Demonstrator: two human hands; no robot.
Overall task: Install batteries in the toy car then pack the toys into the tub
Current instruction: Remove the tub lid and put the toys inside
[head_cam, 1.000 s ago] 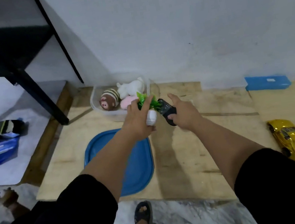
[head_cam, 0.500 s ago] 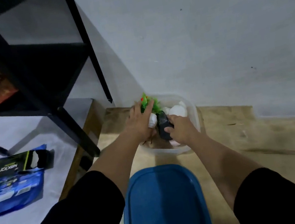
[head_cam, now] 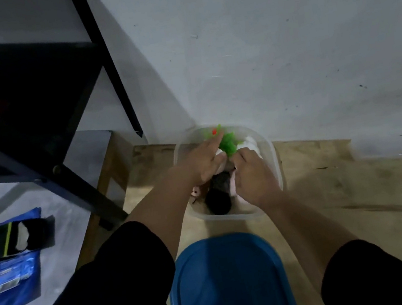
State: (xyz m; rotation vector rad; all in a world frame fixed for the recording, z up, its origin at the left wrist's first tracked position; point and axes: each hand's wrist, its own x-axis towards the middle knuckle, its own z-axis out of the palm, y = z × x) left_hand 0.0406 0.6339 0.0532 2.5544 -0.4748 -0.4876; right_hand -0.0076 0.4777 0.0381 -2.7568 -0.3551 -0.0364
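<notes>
Both my hands were down in the tub (head_cam: pixel 272 156) by the wall — left hand (head_cam: pixel 203 164) in a closed grip on the green toy (head_cam: pixel 228 142), right hand (head_cam: pixel 253 178) curled, its grip hidden.

Dim grey wall (head_cam: pixel 270 47), black shelf frame (head_cam: pixel 14 109), seemingly plywood floor (head_cam: pixel 360 192).

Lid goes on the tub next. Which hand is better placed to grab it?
Probably the right hand. It rests low at the tub's near edge, closer to the blue lid lying in front. The left hand reaches deeper, its fingers on the green toy.
</notes>
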